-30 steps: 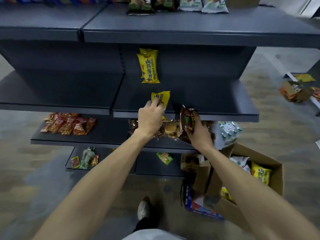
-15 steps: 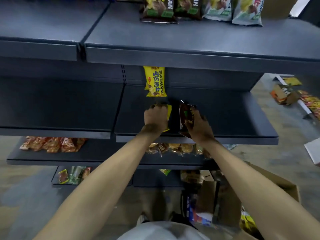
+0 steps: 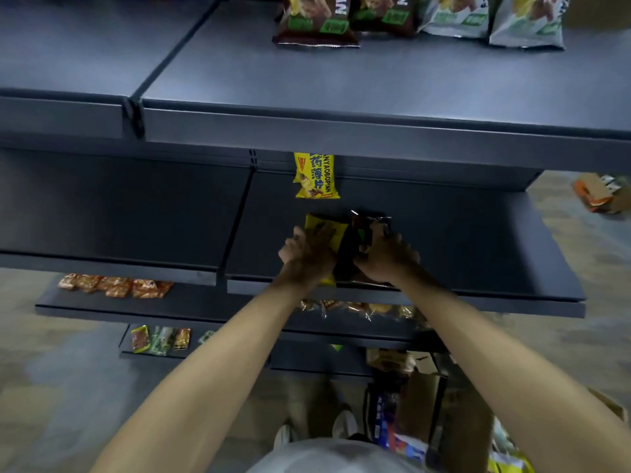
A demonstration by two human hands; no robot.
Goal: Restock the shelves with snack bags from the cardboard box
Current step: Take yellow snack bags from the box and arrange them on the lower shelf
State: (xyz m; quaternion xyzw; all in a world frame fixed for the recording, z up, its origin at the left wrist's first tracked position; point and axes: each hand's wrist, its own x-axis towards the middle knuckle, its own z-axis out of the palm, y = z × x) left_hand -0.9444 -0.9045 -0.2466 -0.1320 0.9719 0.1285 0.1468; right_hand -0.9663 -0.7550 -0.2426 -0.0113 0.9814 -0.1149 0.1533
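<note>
Head view: both hands are placed on the middle shelf [image 3: 478,240]. A yellow snack bag [image 3: 319,224] is pressed flat on that shelf by the left hand [image 3: 309,249], fingers spread fairly wide over it. A dark snack bag [image 3: 367,222] is gripped by the right hand [image 3: 387,256], fingers curled round its edge, just beside the yellow one. Another yellow bag [image 3: 316,175] is seen upright at the shelf back, partly hidden by the top shelf [image 3: 341,131]. Dark and pale bags are lined on the top shelf. Orange packets [image 3: 114,285] are laid on a lower shelf. The cardboard box [image 3: 423,390] is seen on the floor, lower right, partly hidden.
</note>
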